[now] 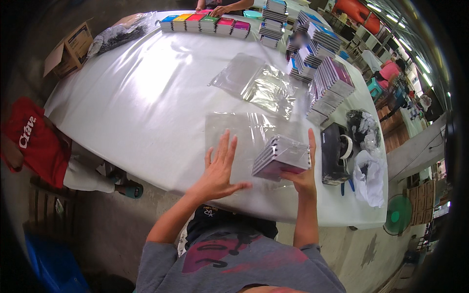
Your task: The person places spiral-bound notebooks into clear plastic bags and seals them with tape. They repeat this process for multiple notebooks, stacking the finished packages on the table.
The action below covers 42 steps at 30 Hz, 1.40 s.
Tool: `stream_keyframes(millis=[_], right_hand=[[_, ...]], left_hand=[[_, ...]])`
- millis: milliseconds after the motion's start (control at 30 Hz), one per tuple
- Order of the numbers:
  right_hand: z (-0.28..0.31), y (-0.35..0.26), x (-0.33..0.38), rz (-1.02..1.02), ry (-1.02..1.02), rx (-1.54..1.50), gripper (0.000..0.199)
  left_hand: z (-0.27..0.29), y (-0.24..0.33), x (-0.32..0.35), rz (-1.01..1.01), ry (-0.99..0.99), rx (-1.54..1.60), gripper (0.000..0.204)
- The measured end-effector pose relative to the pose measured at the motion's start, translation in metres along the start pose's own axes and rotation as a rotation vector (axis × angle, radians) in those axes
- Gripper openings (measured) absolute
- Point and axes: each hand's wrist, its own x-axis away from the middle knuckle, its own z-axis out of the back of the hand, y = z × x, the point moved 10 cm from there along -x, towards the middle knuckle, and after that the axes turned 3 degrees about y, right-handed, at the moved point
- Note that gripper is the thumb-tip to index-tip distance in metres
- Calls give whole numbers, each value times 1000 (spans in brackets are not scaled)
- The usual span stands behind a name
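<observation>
A small stack of spiral notebooks (281, 158), with glossy clear plastic over its top, sits near the table's front edge. My right hand (304, 177) grips its right side, thumb at the near edge and fingers stretched along the side. To the left, my left hand (220, 168) is open, fingers spread, holding nothing. Under and beyond it lies a flat clear plastic bag (222, 124), which reaches toward the stack. More clear plastic bags (266, 90) lie farther off.
A black tape dispenser (333, 158) stands right of my right hand, near blue handles (348, 185) and crumpled plastic (369, 176). Notebook stacks (330, 88) line the right side. Coloured notebooks (195, 24) form a far row by another person's hands (220, 10). A person in red (39, 141) is at left.
</observation>
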Motion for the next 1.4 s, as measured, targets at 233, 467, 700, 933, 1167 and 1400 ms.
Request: stream_keyframes(millis=[233,467,700,933,1167,1400], right_hand=[[42,70,2,-266,90,260,94],[99,-28,-25,406,232,333,62],[168,-225,-184,286,378,-77,36],[243,-163,-295,-186,204,190,29],[256,-128,-332,-274,202,360,23],[212,-229,-268,744,564,1467,48]], left_hand=[[-45,-68,15,370,-238,-507,97],[-29,-76,15,279,-234,-513,93],[-22,-72,20,230,-171,-506,89],[-23,-71,19,203,-140,-528,86],[-17,-71,22,245,-158,-544,86],[-24,-73,24,233,-153,-515,85]])
